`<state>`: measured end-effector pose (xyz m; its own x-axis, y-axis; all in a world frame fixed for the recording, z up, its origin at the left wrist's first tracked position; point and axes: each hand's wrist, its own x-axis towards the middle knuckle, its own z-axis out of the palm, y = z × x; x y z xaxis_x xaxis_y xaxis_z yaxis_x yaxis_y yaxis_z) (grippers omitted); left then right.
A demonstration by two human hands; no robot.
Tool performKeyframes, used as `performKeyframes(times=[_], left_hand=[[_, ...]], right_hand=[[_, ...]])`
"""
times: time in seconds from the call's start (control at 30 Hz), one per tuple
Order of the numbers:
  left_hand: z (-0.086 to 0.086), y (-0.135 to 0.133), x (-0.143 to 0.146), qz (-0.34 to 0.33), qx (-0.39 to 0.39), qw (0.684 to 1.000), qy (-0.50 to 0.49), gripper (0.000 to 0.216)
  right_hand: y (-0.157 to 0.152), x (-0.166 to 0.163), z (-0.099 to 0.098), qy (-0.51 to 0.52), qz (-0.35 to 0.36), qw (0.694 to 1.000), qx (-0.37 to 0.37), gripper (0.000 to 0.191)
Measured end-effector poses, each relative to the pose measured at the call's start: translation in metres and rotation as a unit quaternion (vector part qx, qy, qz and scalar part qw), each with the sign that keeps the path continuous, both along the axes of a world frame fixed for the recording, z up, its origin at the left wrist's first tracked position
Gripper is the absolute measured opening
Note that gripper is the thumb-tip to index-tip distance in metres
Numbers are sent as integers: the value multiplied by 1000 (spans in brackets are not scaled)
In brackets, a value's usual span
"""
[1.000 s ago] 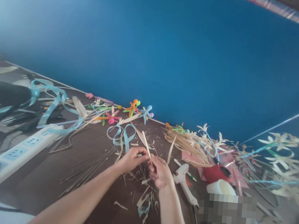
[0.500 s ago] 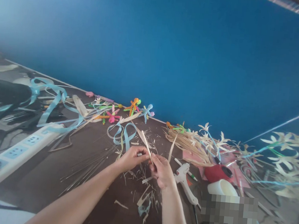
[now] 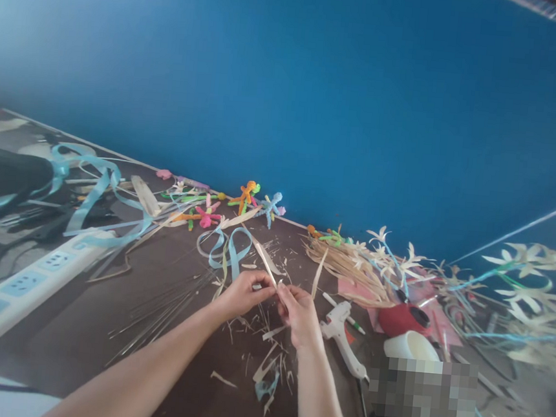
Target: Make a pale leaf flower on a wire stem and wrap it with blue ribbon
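Note:
Between my two hands is a narrow pale strip of dried husk or leaf (image 3: 265,262), tilted with its upper end to the left. My left hand (image 3: 246,291) pinches its lower part between thumb and fingertips. My right hand (image 3: 297,311) grips the lower end, its fingers curled, touching the left fingertips. Just beyond lies a looped light blue ribbon (image 3: 238,252). Pale scraps (image 3: 267,363) are scattered on the dark table (image 3: 185,382) under and around my hands. To the right of my right hand rests a white glue gun (image 3: 345,341).
At left lies a white power strip (image 3: 32,287). Thin wires (image 3: 159,318) spread beside my left forearm. Small colourful pipe-cleaner figures (image 3: 246,197) stand along the blue wall (image 3: 288,92). At right are a bundle of dried husks (image 3: 345,266), a red spool (image 3: 402,320), a white cup (image 3: 412,347) and white flowers (image 3: 531,263).
The strip has turned slightly and shows a broader face, leaning more to the left. My fingers have shifted a little along it. The view has moved slightly.

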<state>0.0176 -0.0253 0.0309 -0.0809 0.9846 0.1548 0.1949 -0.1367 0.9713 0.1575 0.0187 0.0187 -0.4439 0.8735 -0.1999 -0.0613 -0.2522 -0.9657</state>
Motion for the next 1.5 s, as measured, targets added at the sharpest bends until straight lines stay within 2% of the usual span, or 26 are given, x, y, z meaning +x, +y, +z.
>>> performKeyframes(times=[0.2, 0.37, 0.9, 1.07, 1.17, 1.27, 1.37, 1.5], left_hand=[[2, -1, -2, -39, 32, 999, 19, 16], [4, -2, -3, -48, 45, 998, 22, 17], [5, -2, -6, -55, 54, 997, 5, 16], [0, -1, -5, -50, -6, 997, -54, 18], [-8, 3, -5, -14, -42, 988, -147, 21], [-14, 7, -5, 31, -56, 972, -227, 21], [-16, 8, -4, 49, -69, 965, -247, 20], [-18, 8, -2, 56, -75, 968, -232, 20]], right_hand=[[2, 5, -2, 29, 53, 993, -104, 36], [6, 8, -3, 59, 83, 983, -154, 37], [9, 15, -4, 133, 127, 961, -206, 31], [16, 22, 0, 203, 110, 946, -229, 31], [25, 28, 1, 260, 33, 943, -205, 28], [25, 24, 0, 225, -49, 965, -127, 28], [15, 10, 1, 168, -54, 983, -50, 28], [1, -6, 4, 104, -51, 993, 27, 26]])
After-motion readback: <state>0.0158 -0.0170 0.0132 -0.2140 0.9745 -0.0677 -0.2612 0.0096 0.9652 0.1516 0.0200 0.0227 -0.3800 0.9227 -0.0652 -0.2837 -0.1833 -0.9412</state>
